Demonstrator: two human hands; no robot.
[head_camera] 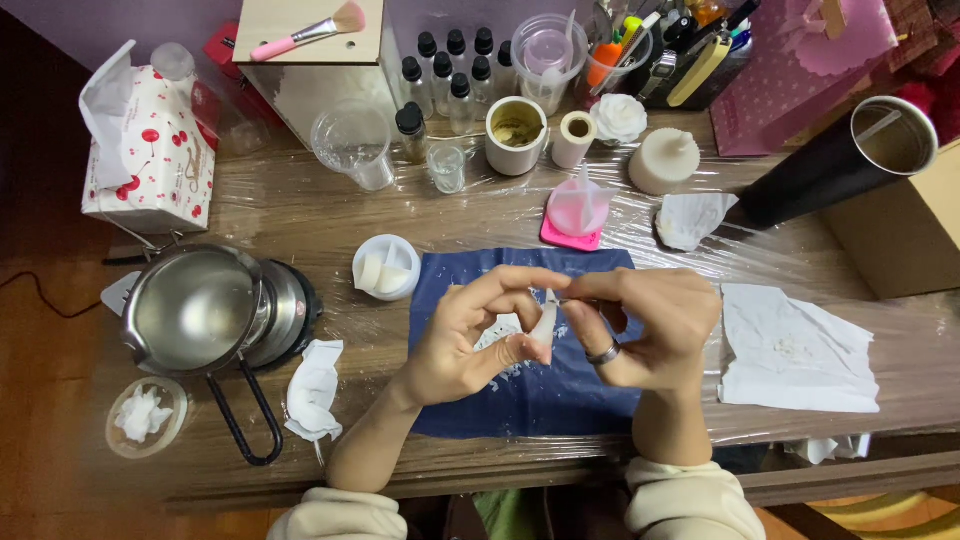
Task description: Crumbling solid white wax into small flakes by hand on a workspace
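Both hands pinch a small white wax piece (543,325) over the blue cloth (540,400) in the middle of the worktop (300,215). The left hand (465,345) holds its bottom and the right hand (650,325) holds its top. A metal pot (195,310) sits far to the left

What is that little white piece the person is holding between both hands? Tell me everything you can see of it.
The white piece is small, pale and waxy-looking, roughly wedge-shaped, wider at the bottom and narrowing upward. It is held upright in the air above the dark blue cloth, which carries white crumbs. The left hand pinches its lower end between thumb and fingers; the right hand, wearing a ring, touches its upper end with its fingertips. Its far side is hidden by the fingers.
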